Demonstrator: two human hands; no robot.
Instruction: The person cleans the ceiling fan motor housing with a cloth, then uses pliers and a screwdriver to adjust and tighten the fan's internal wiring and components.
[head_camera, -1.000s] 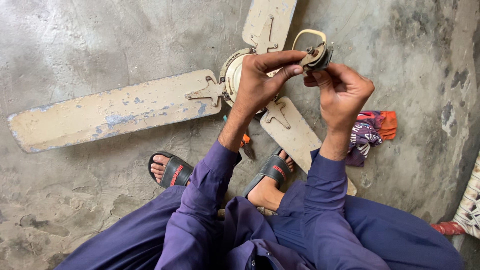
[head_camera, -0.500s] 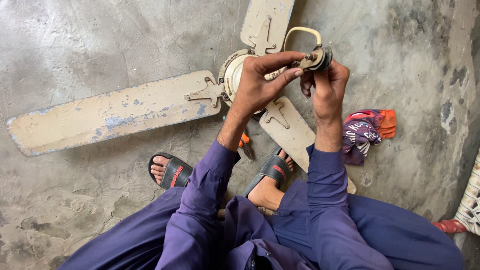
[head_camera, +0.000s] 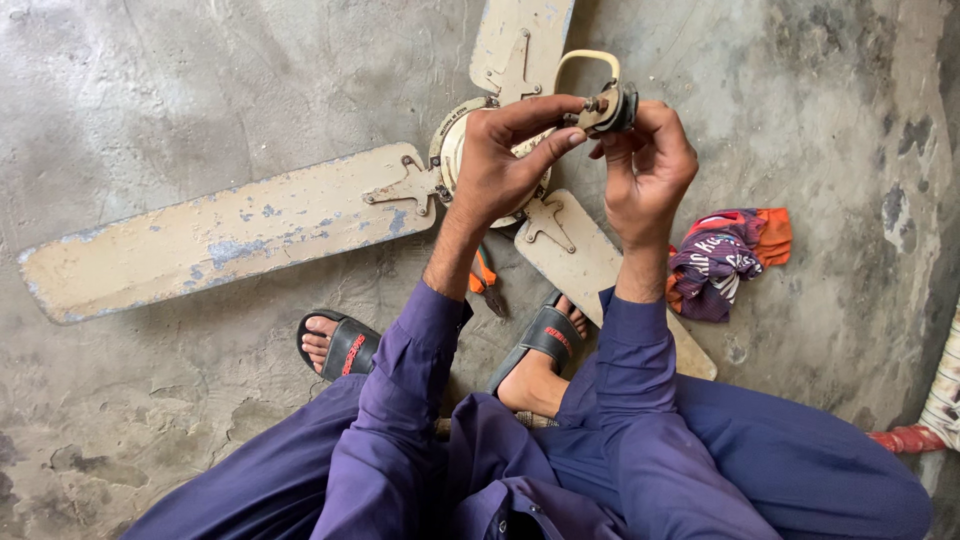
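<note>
Fan fitting (head_camera: 605, 105), small, round, metal, cream loop on top: held above ceiling fan (head_camera: 300, 215) lying on concrete floor (head_camera: 150, 90). Left hand (head_camera: 500, 165) pinches it, thumb and forefinger; right hand (head_camera: 650, 165) cups it, fingers curled. Cloth bundle (head_camera: 725, 260) at right.

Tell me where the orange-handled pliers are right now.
In the head view, the orange-handled pliers lie on the concrete floor, just below the fan hub, partly hidden behind the left forearm.

The ceiling fan (head_camera: 300, 215) lies on the floor (head_camera: 150, 80) before the feet; the rag (head_camera: 725, 260) lies right of it, pliers (head_camera: 485, 285) under the left arm.
</note>
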